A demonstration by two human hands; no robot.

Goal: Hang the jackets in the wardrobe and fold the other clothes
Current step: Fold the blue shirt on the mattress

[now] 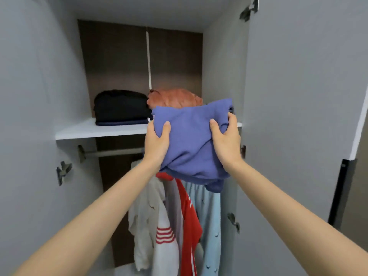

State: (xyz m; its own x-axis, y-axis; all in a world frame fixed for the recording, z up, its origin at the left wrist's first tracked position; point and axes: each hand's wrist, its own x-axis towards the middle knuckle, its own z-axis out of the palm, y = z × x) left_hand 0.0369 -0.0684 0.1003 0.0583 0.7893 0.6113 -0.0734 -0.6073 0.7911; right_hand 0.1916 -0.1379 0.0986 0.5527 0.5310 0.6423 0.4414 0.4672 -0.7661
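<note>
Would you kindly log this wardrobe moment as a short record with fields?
held: folded purple-blue garment, at shelf height
left grip: holds garment's left side
right grip: holds its right side
shelf: black folded stack beside an orange garment
rail: white red-striped garment, red garment, light blue garment hanging
doors: open

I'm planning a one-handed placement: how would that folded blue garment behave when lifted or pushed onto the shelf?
Probably floppy: the blue garment sags below the left hand and right hand, one corner drooping. Likely light, held up at arm's length. Pushed along the shelf, it may bunch or unfold.
</note>
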